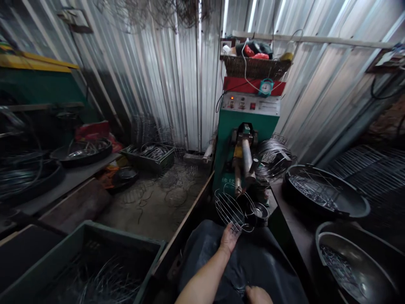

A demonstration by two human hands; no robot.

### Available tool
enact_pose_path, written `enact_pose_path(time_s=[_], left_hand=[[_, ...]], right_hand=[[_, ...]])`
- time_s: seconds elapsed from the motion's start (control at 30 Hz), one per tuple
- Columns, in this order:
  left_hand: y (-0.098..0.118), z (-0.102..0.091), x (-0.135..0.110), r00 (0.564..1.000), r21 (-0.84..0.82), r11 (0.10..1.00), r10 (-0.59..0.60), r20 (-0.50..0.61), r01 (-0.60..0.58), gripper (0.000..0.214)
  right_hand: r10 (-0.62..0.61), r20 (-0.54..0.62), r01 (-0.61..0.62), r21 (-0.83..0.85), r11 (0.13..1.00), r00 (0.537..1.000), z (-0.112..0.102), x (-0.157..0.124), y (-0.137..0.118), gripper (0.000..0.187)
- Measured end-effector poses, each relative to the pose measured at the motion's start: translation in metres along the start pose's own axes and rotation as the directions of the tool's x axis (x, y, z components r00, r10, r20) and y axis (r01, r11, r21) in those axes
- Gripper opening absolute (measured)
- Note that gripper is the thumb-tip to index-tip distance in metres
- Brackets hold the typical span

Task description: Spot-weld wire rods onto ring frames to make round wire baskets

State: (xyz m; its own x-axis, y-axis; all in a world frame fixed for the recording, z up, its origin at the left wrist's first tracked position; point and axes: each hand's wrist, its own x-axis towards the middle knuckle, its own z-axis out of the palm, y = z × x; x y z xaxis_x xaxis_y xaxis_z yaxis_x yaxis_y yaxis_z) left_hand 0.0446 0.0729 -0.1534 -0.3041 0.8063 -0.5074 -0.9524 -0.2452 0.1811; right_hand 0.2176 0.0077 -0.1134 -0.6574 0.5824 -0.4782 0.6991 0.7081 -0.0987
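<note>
Left hand (229, 238) has its fingers closed on the rim of a round wire rack (232, 207), held tilted right below the machine (245, 122). Right hand (257, 294) is down in the lap and I can't tell its grip. The rack looks light and springy and probably bends easily, so I'd hold it by the rim.

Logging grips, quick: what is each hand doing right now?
Left hand: closed on the rim of the round wire rack.
Right hand: cut off by the picture's bottom edge, cannot tell.

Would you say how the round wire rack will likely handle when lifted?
Probably light: the wire rack is thin open wire, and the left hand holds it by one edge. Likely fairly stiff, as it shows no sag. It might roll on edge.
</note>
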Motion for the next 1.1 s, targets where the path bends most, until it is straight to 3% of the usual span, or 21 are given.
enact_pose_path(time_s=[0.13,0.27,0.4,0.53,0.6,0.67,0.73,0.83,0.9,0.97,1.1], left_hand=[[0.024,-0.002,-0.011,0.997,0.093,0.993,0.072,-0.028,-0.070,0.013],[0.062,-0.006,-0.034,0.995,0.241,0.965,0.103,0.016,-0.104,0.030],[0.104,-0.016,-0.070,0.979,0.396,0.899,0.143,0.146,-0.190,0.044],[0.144,-0.028,-0.115,0.970,0.516,0.823,0.167,0.176,-0.236,0.048],[0.158,-0.030,-0.134,0.972,0.556,0.797,0.183,0.150,-0.235,0.046],[0.165,-0.029,-0.149,0.974,0.602,0.767,0.203,0.103,-0.223,0.045],[0.165,-0.027,-0.161,0.976,0.673,0.715,0.215,0.042,-0.187,0.048],[0.157,-0.026,-0.173,0.965,0.806,0.585,0.251,-0.076,-0.088,0.058],[0.150,-0.028,-0.176,0.934,0.882,0.469,0.334,-0.128,-0.047,0.066],[0.145,-0.031,-0.175,0.903,0.931,0.365,0.409,-0.134,-0.027,0.072],[0.141,-0.033,-0.170,0.879,0.969,0.247,0.462,-0.120,0.003,0.072]], right_hand=[[-0.008,0.011,0.008,0.011,1.000,1.000,-0.009,0.001,-0.007,0.044],[-0.044,-0.123,0.079,0.301,0.950,0.991,-0.013,-0.007,0.001,0.038],[0.191,-0.278,0.027,0.625,0.780,0.941,-0.016,-0.023,0.021,0.030],[0.360,-0.266,0.028,0.837,0.547,0.894,-0.035,-0.043,0.046,0.037],[0.406,-0.260,0.034,0.873,0.487,0.876,-0.048,-0.050,0.057,0.041],[0.411,-0.303,0.043,0.844,0.534,0.860,-0.058,-0.052,0.064,0.035],[0.364,-0.336,0.015,0.753,0.658,0.869,-0.064,-0.051,0.064,0.023],[0.262,-0.267,-0.060,0.585,0.809,0.927,-0.065,-0.043,0.053,0.011],[0.241,-0.190,-0.086,0.588,0.804,0.952,-0.065,-0.039,0.045,0.011],[0.274,-0.137,-0.100,0.707,0.700,0.952,-0.067,-0.037,0.043,0.012],[0.349,-0.122,0.006,0.948,0.318,0.929,-0.074,-0.040,0.056,0.015]])
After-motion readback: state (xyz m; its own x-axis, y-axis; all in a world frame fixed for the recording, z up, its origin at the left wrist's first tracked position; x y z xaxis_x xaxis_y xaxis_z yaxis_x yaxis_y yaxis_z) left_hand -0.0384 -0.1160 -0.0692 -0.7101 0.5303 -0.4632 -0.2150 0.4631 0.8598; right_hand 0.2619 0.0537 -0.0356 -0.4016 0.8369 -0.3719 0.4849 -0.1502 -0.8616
